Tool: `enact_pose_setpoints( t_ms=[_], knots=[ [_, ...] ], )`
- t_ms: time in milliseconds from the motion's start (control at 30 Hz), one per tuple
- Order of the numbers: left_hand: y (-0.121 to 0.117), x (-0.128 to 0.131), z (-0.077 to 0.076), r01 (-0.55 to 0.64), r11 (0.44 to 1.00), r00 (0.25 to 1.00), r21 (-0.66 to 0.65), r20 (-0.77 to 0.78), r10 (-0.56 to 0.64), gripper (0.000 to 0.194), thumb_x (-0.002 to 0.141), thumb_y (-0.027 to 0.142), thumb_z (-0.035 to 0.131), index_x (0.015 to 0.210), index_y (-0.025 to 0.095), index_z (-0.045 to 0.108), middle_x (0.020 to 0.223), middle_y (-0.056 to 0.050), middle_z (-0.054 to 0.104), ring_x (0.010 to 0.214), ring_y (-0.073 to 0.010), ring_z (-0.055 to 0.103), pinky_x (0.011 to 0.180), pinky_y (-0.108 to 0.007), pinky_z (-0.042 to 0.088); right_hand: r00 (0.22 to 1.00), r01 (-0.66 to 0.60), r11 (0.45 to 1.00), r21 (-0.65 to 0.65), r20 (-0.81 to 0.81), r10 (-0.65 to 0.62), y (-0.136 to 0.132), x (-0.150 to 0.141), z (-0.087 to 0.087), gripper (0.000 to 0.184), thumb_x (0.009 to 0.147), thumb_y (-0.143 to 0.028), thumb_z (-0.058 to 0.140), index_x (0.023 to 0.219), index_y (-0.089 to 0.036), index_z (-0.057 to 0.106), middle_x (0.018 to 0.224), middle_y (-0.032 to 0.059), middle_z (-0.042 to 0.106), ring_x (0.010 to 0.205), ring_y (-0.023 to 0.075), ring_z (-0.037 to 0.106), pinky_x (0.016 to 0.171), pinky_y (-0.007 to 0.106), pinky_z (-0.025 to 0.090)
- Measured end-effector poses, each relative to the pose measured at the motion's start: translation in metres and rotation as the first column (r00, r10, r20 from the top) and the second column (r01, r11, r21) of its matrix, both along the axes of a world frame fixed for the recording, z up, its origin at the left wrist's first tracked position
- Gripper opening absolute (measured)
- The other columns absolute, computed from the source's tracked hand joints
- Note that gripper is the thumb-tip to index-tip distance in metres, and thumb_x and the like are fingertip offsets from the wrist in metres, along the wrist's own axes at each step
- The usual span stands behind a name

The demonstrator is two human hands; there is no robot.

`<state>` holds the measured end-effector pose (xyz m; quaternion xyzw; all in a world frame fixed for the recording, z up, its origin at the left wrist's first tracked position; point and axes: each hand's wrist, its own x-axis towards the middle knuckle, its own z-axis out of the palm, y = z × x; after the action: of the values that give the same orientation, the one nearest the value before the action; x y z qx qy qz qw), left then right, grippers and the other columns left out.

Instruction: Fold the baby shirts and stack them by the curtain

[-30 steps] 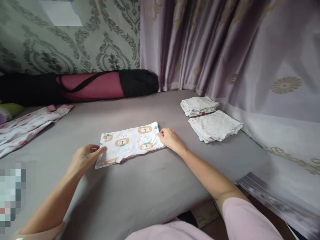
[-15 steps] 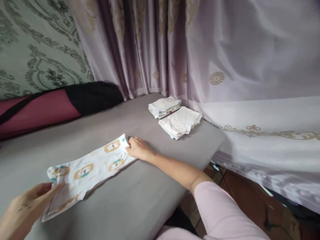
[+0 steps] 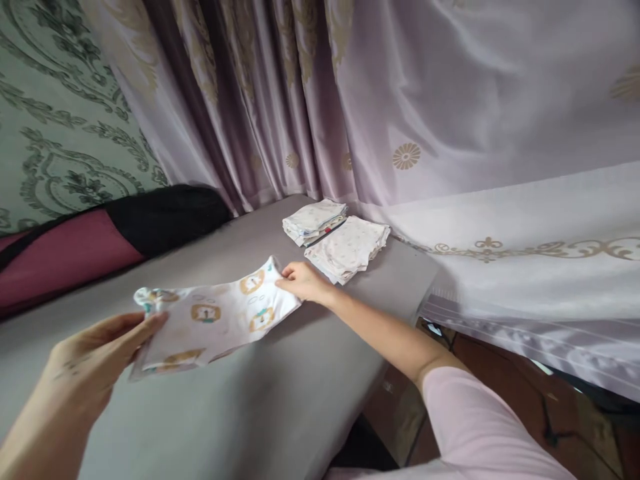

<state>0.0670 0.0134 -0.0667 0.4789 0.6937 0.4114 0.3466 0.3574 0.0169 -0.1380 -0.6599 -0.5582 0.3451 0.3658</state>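
A folded white cloth garment (image 3: pixel 225 313) with tan lion faces and small teal marks hangs between my two hands, sagging a little in the middle above the grey surface. My left hand (image 3: pixel 110 340) pinches its left end between thumb and fingers. At the other end, my right hand (image 3: pixel 305 283) grips the upper right corner, thumb on top. Past my right hand lie two stacks of folded pale cloths, a nearer stack (image 3: pixel 347 248) and a farther stack (image 3: pixel 315 220). Whether the garment's lower edge touches the surface I cannot tell.
The grey padded surface (image 3: pixel 210 420) ends at an edge on the right, with a brown floor and a dark cable (image 3: pixel 550 427) below. A maroon and black bag (image 3: pixel 165 217) lies along the left back. Purple curtains (image 3: pixel 370 127) hang behind.
Both hands have lifted the garment off the surface and carried it right and farther away, toward the stacks. The view has tilted slightly.
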Motion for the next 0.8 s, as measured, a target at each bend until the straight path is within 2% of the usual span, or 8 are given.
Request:
enact_pose_setpoints(
  t_ms=[100,200,333,433,500,600,800],
  knots=[
    [0.011,0.047,0.006,0.086,0.994,0.974,-0.061,0.216,-0.071,0.043,0.028,0.034,0.085,0.065,0.019,0.071,0.054,0.005,0.06,0.049,-0.0079,0.045,0.042,-0.018,0.029,0.99,0.071,0.996,0.046,-0.128,-0.064,-0.006,0.046,0.009,0.011,0.078,-0.024,0.07,0.082,-0.016,0.065,0.071,-0.0016,0.068,0.065,0.012,0.062,0.056,0.019,0.043],
    [0.025,0.094,-0.002,0.205,0.979,0.922,-0.018,0.339,-0.187,0.045,0.031,0.035,0.086,0.068,0.016,0.069,0.056,0.005,0.059,0.05,-0.0065,0.047,0.044,-0.017,0.032,0.975,0.152,0.987,0.044,-0.168,-0.142,-0.01,0.096,0.024,0.008,0.077,-0.022,0.069,0.077,-0.015,0.064,0.065,-0.0021,0.065,0.057,0.011,0.059,0.053,0.019,0.041],
    [0.036,0.16,-0.021,0.376,0.922,0.793,0.092,0.483,-0.372,0.044,0.039,0.041,0.085,0.069,0.014,0.066,0.063,0.001,0.063,0.053,-0.0096,0.055,0.05,-0.02,0.041,0.929,0.37,0.927,0.064,-0.025,-0.369,-0.005,0.157,0.052,0.007,0.074,-0.018,0.07,0.075,-0.015,0.064,0.063,-0.0021,0.064,0.055,0.0112,0.057,0.052,0.019,0.041],
    [0.041,0.206,-0.033,0.435,0.886,0.68,0.161,0.587,-0.44,0.045,0.042,0.042,0.086,0.07,0.014,0.065,0.064,0.001,0.062,0.054,-0.0097,0.055,0.051,-0.021,0.043,0.862,0.485,0.869,0.101,0.115,-0.494,0.005,0.197,0.07,0.006,0.075,-0.015,0.068,0.08,-0.014,0.066,0.065,-0.0012,0.064,0.058,0.0117,0.057,0.055,0.02,0.043],
    [0.043,0.233,-0.041,0.444,0.877,0.616,0.183,0.648,-0.447,0.044,0.043,0.042,0.086,0.068,0.015,0.063,0.062,0.002,0.059,0.053,-0.0083,0.053,0.051,-0.021,0.044,0.82,0.509,0.851,0.132,0.225,-0.526,0.012,0.218,0.078,0.009,0.076,-0.014,0.067,0.084,-0.012,0.068,0.067,0.0001,0.064,0.06,0.0118,0.057,0.057,0.021,0.043],
    [0.045,0.261,-0.052,0.446,0.882,0.561,0.152,0.72,-0.408,0.041,0.046,0.037,0.087,0.065,0.016,0.057,0.056,0.005,0.054,0.051,-0.0068,0.051,0.052,-0.02,0.046,0.784,0.478,0.862,0.166,0.362,-0.504,0.022,0.241,0.087,0.014,0.079,-0.015,0.066,0.091,-0.01,0.071,0.075,0.0033,0.067,0.064,0.0123,0.058,0.064,0.023,0.045],
    [0.039,0.286,-0.079,0.453,0.891,0.493,-0.01,0.836,-0.241,0.037,0.055,0.021,0.085,0.066,0.018,0.049,0.053,0.008,0.05,0.046,-0.0057,0.05,0.056,-0.023,0.053,0.729,0.386,0.908,0.163,0.55,-0.409,0.038,0.265,0.09,0.023,0.086,-0.017,0.064,0.105,-0.01,0.073,0.095,0.0087,0.071,0.077,0.0143,0.062,0.077,0.025,0.047]
  ],
)
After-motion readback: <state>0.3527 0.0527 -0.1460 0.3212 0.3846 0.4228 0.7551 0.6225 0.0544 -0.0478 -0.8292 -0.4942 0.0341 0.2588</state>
